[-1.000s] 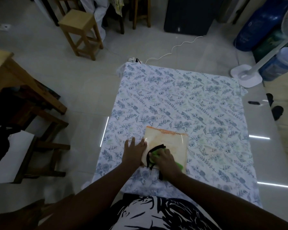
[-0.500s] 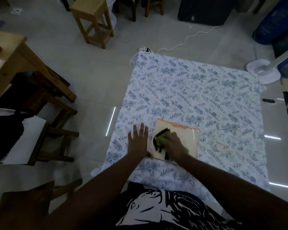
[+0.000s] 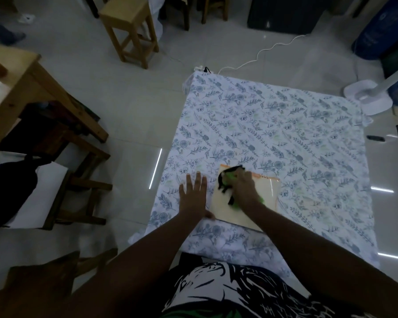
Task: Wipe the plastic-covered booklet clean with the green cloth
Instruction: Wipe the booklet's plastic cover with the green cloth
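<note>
Overall scene: a person sat at the near edge of a floral sheet spread on a pale tiled floor, both bare arms reaching forward.
Booklet: the plastic-covered booklet lay flat on the near part of the sheet, cream-coloured, with an orange strip along its far edge.
Right hand: the right hand pressed down on the booklet's far left area, fingers curled around the green cloth.
Cloth: bunched under that hand, green with black edging, showing at the fingertips and again beside the wrist.
Left hand: the left hand lay flat and wide with fingers spread, palm on the sheet just beside the booklet's left edge, the thumb touching the near left corner.
Surroundings: a wooden stool stood well beyond the sheet, and a white fan base sat at the sheet's far right corner.
</note>
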A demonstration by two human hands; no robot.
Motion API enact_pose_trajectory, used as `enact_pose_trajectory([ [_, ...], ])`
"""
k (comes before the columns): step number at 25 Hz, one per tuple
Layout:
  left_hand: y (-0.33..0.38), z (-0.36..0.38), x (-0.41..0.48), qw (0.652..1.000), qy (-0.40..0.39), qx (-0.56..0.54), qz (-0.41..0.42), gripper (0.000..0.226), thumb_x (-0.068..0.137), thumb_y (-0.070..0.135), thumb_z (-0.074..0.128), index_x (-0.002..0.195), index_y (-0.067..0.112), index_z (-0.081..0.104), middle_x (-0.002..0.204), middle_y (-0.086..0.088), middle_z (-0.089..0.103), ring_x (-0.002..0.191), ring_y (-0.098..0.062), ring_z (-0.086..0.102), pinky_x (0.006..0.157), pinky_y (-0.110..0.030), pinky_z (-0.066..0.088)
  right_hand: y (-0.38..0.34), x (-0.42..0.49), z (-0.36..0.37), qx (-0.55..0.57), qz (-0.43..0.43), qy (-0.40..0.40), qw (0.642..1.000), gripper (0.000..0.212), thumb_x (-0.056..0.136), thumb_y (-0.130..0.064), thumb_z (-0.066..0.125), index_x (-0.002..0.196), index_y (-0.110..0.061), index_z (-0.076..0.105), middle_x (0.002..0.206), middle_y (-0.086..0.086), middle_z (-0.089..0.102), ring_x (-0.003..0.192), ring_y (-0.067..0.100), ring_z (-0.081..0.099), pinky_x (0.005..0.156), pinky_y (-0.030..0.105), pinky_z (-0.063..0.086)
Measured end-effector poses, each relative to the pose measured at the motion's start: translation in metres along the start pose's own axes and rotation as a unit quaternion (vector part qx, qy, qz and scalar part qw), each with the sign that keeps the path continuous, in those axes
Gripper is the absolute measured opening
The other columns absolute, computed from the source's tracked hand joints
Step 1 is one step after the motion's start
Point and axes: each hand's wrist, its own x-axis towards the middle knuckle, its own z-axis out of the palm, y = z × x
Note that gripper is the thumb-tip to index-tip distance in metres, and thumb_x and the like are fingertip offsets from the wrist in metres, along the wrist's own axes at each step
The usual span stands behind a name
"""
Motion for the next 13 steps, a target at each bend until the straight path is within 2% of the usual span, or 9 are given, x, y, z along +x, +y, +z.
enact_pose_trajectory([
  [1, 0.001, -0.001, 0.0, 1.0, 0.005, 0.009, 0.001, 0.137, 0.063, 0.07, 0.072, 0.155, 0.011, -0.011, 0.163, -0.013, -0.017, 0.148, -0.043, -0.013, 0.118, -0.06, 0.004, -0.003, 0.012, 0.001, 0.012, 0.034, 0.029, 0.999, 0.026, 0.09, -0.03, 0.057, 0.116, -0.025, 0.058, 0.116, 0.011, 0.047, 0.107, 0.034, 0.046, 0.086, 0.044, 0.042],
  [3, 0.003, -0.005, 0.0, 1.0, -0.018, 0.016, 0.009, 0.135, 0.065, 0.069, 0.072, 0.155, 0.012, -0.011, 0.163, -0.012, -0.016, 0.149, -0.042, -0.013, 0.118, -0.06, 0.004, -0.012, -0.002, 0.013, 0.006, 0.062, 0.001, 0.998, 0.043, 0.091, -0.011, 0.052, 0.132, -0.021, 0.049, 0.131, 0.021, 0.042, 0.118, 0.039, 0.04, 0.095, 0.05, 0.037],
  [5, 0.005, -0.004, 0.0, 1.0, -0.013, 0.023, 0.006, 0.138, 0.063, 0.068, 0.074, 0.154, 0.012, -0.014, 0.163, -0.01, -0.019, 0.149, -0.041, -0.015, 0.118, -0.059, 0.002, -0.001, -0.054, 0.02, -0.036, -0.04, -0.022, 0.998, 0.046, 0.089, -0.012, 0.059, 0.133, -0.024, 0.051, 0.127, 0.016, 0.051, 0.111, 0.035, 0.041, 0.085, 0.045, 0.043],
  [7, 0.007, -0.009, 0.004, 0.998, -0.017, 0.04, 0.048, 0.135, 0.066, 0.061, 0.077, 0.155, 0.011, -0.012, 0.164, -0.008, -0.017, 0.149, -0.04, -0.014, 0.118, -0.058, 0.005, 0.043, -0.077, 0.013, -0.077, -0.117, -0.015, 0.99, 0.042, 0.086, -0.017, 0.066, 0.125, -0.031, 0.059, 0.117, 0.009, 0.058, 0.098, 0.027, 0.041, 0.076, 0.038, 0.046],
  [8, 0.01, -0.011, 0.005, 0.995, -0.021, 0.062, 0.08, 0.13, 0.069, 0.057, 0.076, 0.155, 0.01, -0.009, 0.164, -0.009, -0.015, 0.149, -0.04, -0.012, 0.119, -0.057, 0.007, 0.057, -0.073, 0.002, -0.077, -0.069, -0.031, 0.994, 0.036, 0.088, -0.021, 0.062, 0.122, -0.031, 0.06, 0.117, 0.009, 0.058, 0.099, 0.028, 0.043, 0.079, 0.039, 0.047],
  [10, 0.017, -0.015, 0.002, 0.986, -0.03, 0.104, 0.123, 0.122, 0.074, 0.053, 0.075, 0.155, 0.007, -0.003, 0.165, -0.011, -0.009, 0.15, -0.04, -0.008, 0.119, -0.055, 0.009, 0.073, -0.044, -0.018, -0.056, 0.057, 0.011, 0.997, 0.025, 0.092, -0.031, 0.052, 0.115, -0.028, 0.063, 0.118, 0.01, 0.054, 0.102, 0.03, 0.046, 0.089, 0.044, 0.046],
  [12, 0.019, -0.018, 0.006, 0.984, -0.031, 0.127, 0.118, 0.121, 0.073, 0.051, 0.076, 0.155, 0.006, 0.0, 0.165, -0.011, -0.006, 0.151, -0.039, -0.006, 0.12, -0.055, 0.006, 0.057, -0.018, -0.023, -0.047, 0.148, 0.06, 0.986, 0.026, 0.093, -0.024, 0.054, 0.117, -0.024, 0.063, 0.123, 0.014, 0.051, 0.107, 0.035, 0.046, 0.093, 0.045, 0.043],
  [13, 0.019, -0.017, 0.005, 0.984, -0.034, 0.131, 0.113, 0.12, 0.073, 0.05, 0.076, 0.155, 0.006, 0.0, 0.165, -0.011, -0.006, 0.151, -0.038, -0.006, 0.12, -0.055, 0.005, 0.04, -0.013, -0.015, -0.035, 0.15, 0.062, 0.986, 0.031, 0.092, -0.017, 0.053, 0.121, -0.022, 0.061, 0.128, 0.016, 0.049, 0.113, 0.037, 0.044, 0.096, 0.044, 0.041],
])
